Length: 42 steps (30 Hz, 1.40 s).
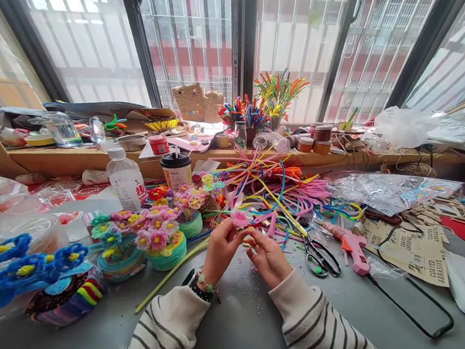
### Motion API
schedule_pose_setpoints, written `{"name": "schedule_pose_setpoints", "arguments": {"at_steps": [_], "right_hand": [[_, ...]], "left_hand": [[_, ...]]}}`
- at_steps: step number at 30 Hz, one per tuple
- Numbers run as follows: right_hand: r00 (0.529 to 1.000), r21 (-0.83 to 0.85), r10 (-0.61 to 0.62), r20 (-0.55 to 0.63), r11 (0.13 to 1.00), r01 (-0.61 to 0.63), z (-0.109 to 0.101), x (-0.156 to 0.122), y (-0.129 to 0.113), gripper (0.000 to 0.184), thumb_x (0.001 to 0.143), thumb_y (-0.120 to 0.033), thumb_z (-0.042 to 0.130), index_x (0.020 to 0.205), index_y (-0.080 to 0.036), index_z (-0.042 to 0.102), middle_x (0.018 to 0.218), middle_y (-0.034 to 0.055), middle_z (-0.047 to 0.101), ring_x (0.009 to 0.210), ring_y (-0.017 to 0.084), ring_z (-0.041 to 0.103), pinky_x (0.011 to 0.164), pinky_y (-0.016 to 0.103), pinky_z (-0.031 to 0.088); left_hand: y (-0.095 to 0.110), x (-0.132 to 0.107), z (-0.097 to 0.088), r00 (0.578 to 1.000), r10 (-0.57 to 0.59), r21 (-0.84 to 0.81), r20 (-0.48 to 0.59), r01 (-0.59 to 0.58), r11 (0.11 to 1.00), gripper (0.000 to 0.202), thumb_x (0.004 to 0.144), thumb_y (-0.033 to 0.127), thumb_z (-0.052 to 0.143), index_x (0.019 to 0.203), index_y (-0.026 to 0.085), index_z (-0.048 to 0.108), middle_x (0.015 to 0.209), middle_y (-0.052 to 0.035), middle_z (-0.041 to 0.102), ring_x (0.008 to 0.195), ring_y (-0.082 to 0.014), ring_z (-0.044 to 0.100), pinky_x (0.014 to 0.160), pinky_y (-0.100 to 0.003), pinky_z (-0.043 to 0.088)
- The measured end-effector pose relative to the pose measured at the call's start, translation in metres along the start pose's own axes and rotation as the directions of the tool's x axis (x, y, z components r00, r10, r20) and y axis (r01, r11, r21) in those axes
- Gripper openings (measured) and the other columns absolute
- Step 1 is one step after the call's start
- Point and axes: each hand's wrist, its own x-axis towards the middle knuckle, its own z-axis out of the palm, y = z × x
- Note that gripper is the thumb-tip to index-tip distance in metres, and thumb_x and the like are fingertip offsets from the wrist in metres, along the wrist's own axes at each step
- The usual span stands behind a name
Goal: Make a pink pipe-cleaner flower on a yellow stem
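My left hand (220, 253) is closed in a pinch on a small pink pipe-cleaner flower (240, 218), which shows above the fingertips. Close beside it, my right hand (268, 257) has its thumb and fingers bent together around a short yellow pipe cleaner (246, 240), mostly covered by the fingers. The fingertips of both hands meet just over the grey table. Left of my hands stand small pots of fuzzy flowers, the nearest a green-wrapped pot (167, 251) with pink blooms. A long yellow-green pipe cleaner (171, 272) lies beside my left wrist.
Black-handled scissors (322, 258) and a pink glue gun (352, 249) with a black cord lie to the right. Loose pipe cleaners (297, 189) are heaped behind my hands. A plastic bottle (124, 178), a lidded cup (176, 170) and blue flowers (25, 272) stand left.
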Motion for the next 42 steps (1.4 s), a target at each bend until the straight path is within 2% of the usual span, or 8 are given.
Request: {"name": "schedule_pose_setpoints", "arguments": {"at_steps": [5,12,16,20,24,28,36,42], "right_hand": [[0.998,0.106,0.067,0.0,0.992,-0.067,0.0021,-0.0015,0.0006,0.009,0.06,-0.025,0.062,0.068,-0.021,0.063,0.081,0.0003,0.06,0.065,0.009,0.051,0.051,0.018,0.039],[0.987,0.261,0.158,0.026,0.952,-0.159,0.0023,-0.0005,0.0037,0.009,0.058,-0.022,0.065,0.067,-0.019,0.063,0.075,-0.0012,0.059,0.058,0.005,0.048,0.047,0.014,0.038],[0.977,0.315,0.212,0.03,0.925,-0.21,0.002,0.0003,0.0037,0.013,0.056,-0.021,0.066,0.068,-0.017,0.063,0.069,-0.0024,0.058,0.055,0.003,0.047,0.045,0.013,0.038],[0.978,0.325,0.206,0.029,0.923,-0.205,0.0009,0.0013,0.0048,0.015,0.054,-0.022,0.068,0.068,-0.017,0.063,0.067,-0.0028,0.058,0.055,0.003,0.048,0.045,0.012,0.038],[0.981,0.325,0.191,-0.012,0.929,-0.177,0.0,0.0021,0.0066,0.015,0.052,-0.021,0.069,0.065,-0.016,0.062,0.062,-0.0025,0.057,0.054,0.004,0.048,0.045,0.012,0.038],[0.982,0.314,0.186,-0.042,0.935,-0.163,0.0012,0.0013,0.0067,0.014,0.051,-0.021,0.069,0.062,-0.017,0.062,0.061,-0.0021,0.057,0.054,0.005,0.047,0.044,0.013,0.037],[0.997,0.123,0.065,-0.032,0.991,-0.061,0.0056,-0.0028,0.0021,0.018,0.059,-0.029,0.064,0.075,-0.02,0.062,0.084,-0.0003,0.057,0.058,0.004,0.045,0.047,0.013,0.036],[0.998,0.061,0.044,-0.044,0.997,-0.042,0.0086,-0.0038,0.0023,0.022,0.06,-0.035,0.062,0.076,-0.019,0.061,0.075,-0.0011,0.055,0.056,0.004,0.043,0.047,0.014,0.034]], "left_hand": [[0.0,-0.0006,0.0028,0.993,-0.093,-0.157,0.07,0.103,0.982,0.02,0.066,0.031,0.053,0.06,0.015,0.044,0.051,0.0062,0.025,0.047,-0.006,0.023,0.043,-0.02,0.021],[0.0008,-0.0006,0.0048,0.99,-0.123,-0.289,0.072,0.139,0.947,0.019,0.065,0.032,0.054,0.071,0.014,0.054,0.057,0.0022,0.043,0.051,-0.0076,0.036,0.047,-0.02,0.03],[0.0022,-0.0017,0.0055,0.994,-0.111,-0.217,0.024,0.113,0.97,0.016,0.067,0.03,0.053,0.067,0.014,0.053,0.055,0.0037,0.041,0.049,-0.0066,0.033,0.046,-0.019,0.029],[0.0036,-0.0018,0.0046,0.999,0.0,-0.059,-0.036,-0.002,0.998,0.016,0.07,0.026,0.049,0.059,0.014,0.049,0.055,0.004,0.037,0.049,-0.0063,0.031,0.046,-0.019,0.027],[0.0053,-0.0014,0.0039,0.996,0.077,0.058,-0.038,-0.075,0.995,0.019,0.071,0.021,0.046,0.054,0.014,0.045,0.055,0.0036,0.035,0.049,-0.0067,0.031,0.047,-0.019,0.026],[0.0069,-0.0021,0.0032,0.995,0.086,0.1,-0.045,-0.081,0.992,0.02,0.072,0.02,0.045,0.053,0.014,0.046,0.054,0.0029,0.037,0.051,-0.0076,0.033,0.048,-0.02,0.026],[0.0039,0.0007,0.0034,0.997,-0.073,-0.124,-0.021,0.07,0.99,0.017,0.071,0.029,0.047,0.064,0.014,0.051,0.06,0.0014,0.046,0.055,-0.0085,0.039,0.051,-0.02,0.031],[0.0054,0.0013,0.0037,0.981,-0.188,-0.21,0.036,0.192,0.959,0.021,0.068,0.033,0.049,0.061,0.013,0.051,0.054,0.0034,0.044,0.05,-0.0071,0.035,0.048,-0.019,0.03]]}}
